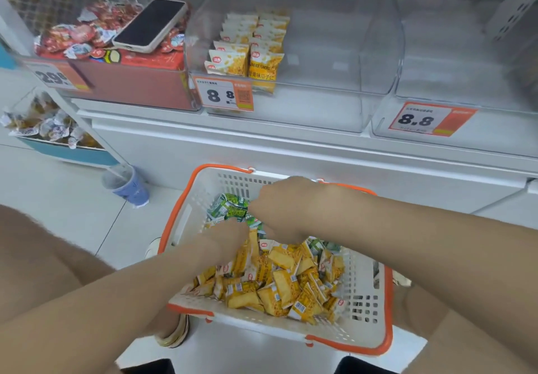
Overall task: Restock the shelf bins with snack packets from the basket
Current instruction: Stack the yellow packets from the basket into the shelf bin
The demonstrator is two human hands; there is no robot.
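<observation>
Head camera looks down, near the basket (pixel 388 309).

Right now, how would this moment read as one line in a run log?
step: picking from basket | right hand: grips green packets | left hand: among yellow packets, grip unclear | middle bin: partly stocked

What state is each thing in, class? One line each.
White plastic basket with orange rim: on floor, holding packets.
Yellow snack packets: heaped in basket.
Green snack packets: piled at basket's far end.
Middle clear plastic bin: partly stocked, yellow rows at left.
Right clear plastic bin: no packets visible.
Black-screened phone: dark, atop red packets.
Left hand: among packets, grip unclear.
Right hand: at green packets, grip unclear.
</observation>
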